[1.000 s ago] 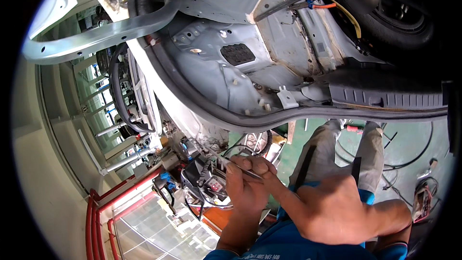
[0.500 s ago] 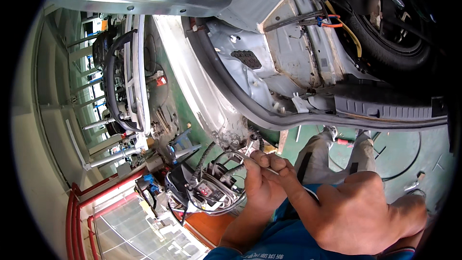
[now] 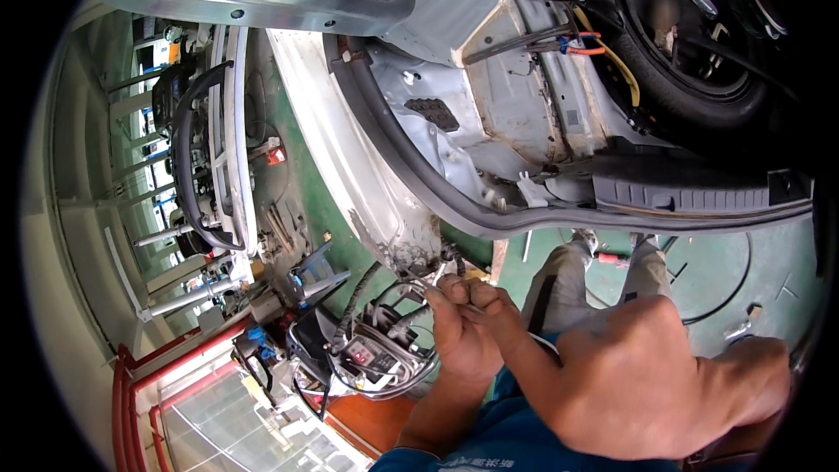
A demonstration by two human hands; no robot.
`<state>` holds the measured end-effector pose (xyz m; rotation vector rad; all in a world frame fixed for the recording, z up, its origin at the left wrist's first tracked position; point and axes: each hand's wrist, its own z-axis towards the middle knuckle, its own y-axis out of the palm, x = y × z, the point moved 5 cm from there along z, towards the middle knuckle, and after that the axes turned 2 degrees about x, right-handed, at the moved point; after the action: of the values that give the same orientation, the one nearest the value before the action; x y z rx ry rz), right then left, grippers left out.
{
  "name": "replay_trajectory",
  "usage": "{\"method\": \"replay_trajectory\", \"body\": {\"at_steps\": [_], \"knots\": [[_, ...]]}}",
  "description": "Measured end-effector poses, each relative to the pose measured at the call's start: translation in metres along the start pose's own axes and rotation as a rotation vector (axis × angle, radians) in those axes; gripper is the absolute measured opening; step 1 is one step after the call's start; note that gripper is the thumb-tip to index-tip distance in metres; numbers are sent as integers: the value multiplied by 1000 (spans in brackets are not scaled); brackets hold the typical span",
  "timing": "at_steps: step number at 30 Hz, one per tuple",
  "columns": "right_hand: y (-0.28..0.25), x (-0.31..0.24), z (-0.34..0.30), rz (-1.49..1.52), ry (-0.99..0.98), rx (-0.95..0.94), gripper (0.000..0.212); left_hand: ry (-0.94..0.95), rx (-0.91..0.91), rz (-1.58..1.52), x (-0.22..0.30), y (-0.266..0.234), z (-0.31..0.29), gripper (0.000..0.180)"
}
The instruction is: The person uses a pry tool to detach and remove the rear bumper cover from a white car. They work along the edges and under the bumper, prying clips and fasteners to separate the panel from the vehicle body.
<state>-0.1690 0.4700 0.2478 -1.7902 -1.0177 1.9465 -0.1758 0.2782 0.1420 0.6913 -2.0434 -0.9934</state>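
Note:
My left hand (image 3: 465,345) and my right hand (image 3: 616,380) meet fingertip to fingertip below the car body's lower corner. Both are closed, thumbs and fingers pinching a thin, greyish rod-like piece (image 3: 420,281). Its tip points up and left toward the scraped, dirty end of the white body panel (image 3: 406,240). Most of the piece is hidden by my fingers, so its exact kind cannot be made out. Whether its tip touches the panel is unclear.
Above my hands is an opened car body with a black rubber seal (image 3: 411,153) and a spare wheel (image 3: 690,44). Orange-handled pliers (image 3: 584,45) lie inside. A metal beam (image 3: 262,7) crosses the top left. A machine with cables (image 3: 367,354) stands lower left.
The view has shifted slightly, so the car and floor items sit a little farther left. Both hands keep the same pinch on the thin piece.

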Motion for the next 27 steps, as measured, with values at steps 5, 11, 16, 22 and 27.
{"method": "replay_trajectory", "body": {"at_steps": [5,11,16,22,27], "knots": [[24,28,-15,208,-31,-37,64,41,91,261,2,1,3,31],[48,68,-16,582,7,104,49,85,197,460,1,-3,8,31],[21,52,-11,193,-102,-15,59,52,82,284,-1,-1,13,31],[0,30,-7,11,-162,-3,66,5,-39,188,1,7,13,32],[-6,26,-1,-26,-233,-20,61,61,-68,99,-3,1,13,33]]}}
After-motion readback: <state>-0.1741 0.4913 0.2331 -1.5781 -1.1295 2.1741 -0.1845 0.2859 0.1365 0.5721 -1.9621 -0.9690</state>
